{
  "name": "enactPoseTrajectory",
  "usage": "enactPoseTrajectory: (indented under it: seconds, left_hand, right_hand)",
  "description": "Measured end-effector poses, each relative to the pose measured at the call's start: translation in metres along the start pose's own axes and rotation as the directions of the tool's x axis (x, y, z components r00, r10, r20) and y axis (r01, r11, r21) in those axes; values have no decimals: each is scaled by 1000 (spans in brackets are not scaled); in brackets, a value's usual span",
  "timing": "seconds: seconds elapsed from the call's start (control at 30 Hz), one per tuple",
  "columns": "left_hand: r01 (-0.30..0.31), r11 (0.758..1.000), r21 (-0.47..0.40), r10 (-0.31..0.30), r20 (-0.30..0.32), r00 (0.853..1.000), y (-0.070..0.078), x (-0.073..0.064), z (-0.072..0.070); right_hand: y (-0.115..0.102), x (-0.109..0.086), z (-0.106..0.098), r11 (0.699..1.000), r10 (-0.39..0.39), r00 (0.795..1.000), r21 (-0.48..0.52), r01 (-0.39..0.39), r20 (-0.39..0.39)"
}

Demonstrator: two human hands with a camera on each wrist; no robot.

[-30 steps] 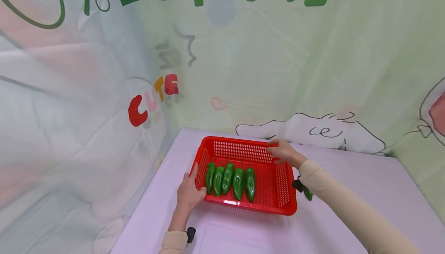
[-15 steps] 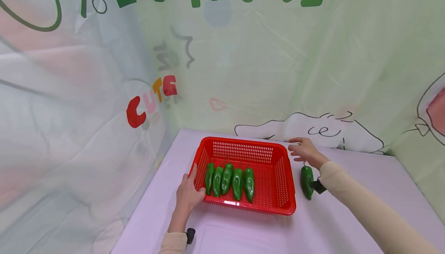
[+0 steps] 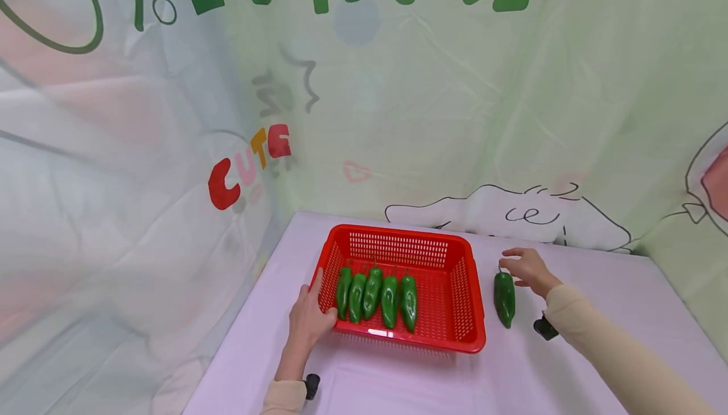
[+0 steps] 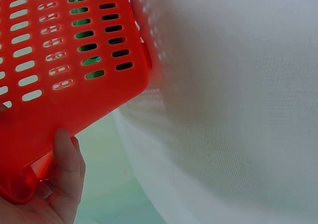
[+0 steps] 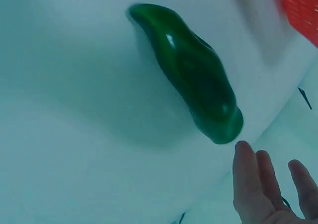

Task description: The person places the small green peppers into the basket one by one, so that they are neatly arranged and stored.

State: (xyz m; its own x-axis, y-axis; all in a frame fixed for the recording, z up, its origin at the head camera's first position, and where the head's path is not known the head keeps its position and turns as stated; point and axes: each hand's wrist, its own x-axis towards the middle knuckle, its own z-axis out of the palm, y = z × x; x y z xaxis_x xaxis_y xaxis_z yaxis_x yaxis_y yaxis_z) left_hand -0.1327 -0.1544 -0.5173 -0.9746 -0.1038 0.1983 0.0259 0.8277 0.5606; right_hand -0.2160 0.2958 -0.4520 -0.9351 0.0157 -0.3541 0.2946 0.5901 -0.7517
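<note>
A red plastic basket (image 3: 443, 339) with slotted sides stands on the table, and several green peppers (image 3: 372, 292) lie side by side in its left half. At the basket's left front corner my left hand (image 3: 307, 317) grips the rim; the left wrist view shows its fingers (image 4: 67, 169) bent around the edge. One more green pepper (image 3: 503, 299) lies on the table to the right of the basket. My right hand (image 3: 531, 270) hovers at its stem end, fingers spread and holding nothing. In the right wrist view the fingertips (image 5: 243, 152) are just short of this pepper.
A pale cloth covers the table (image 3: 591, 301). Printed fabric (image 3: 398, 118) hangs behind it and along the left side. The basket's right wall (image 3: 472, 295) stands between the peppers inside and the single one outside.
My right hand has moved right, from over the basket's back right corner to the stem end of the single pepper. That pepper was mostly hidden by the right arm. The left hand stays on the rim.
</note>
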Motion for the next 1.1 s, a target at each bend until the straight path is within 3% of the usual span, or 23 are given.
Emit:
enactPoseTrajectory:
  seconds: [0.17, 0.4, 0.57, 0.97, 1.1]
  left_hand:
    - [-3, 1000, -13, 3, -10, 1000, 1, 0, 0]
    - [-2, 1000, -16, 2, -8, 1000, 1, 0, 1]
    - [-5, 1000, -11, 5, -11, 1000, 0, 1, -1]
    - [5, 1000, -4, -5, 5, 1000, -1, 2, 0]
    - [7, 1000, 0, -7, 7, 1000, -2, 2, 0]
  right_hand:
    - [17, 8, 7, 999, 48, 999, -8, -48, 8]
    - [28, 13, 15, 996, 77, 995, -30, -79, -61]
    - [37, 15, 21, 994, 104, 994, -14, -104, -26]
    - [48, 22, 27, 998, 56, 997, -31, -58, -49]
    - [50, 24, 28, 997, 74, 996, -28, -76, -49]
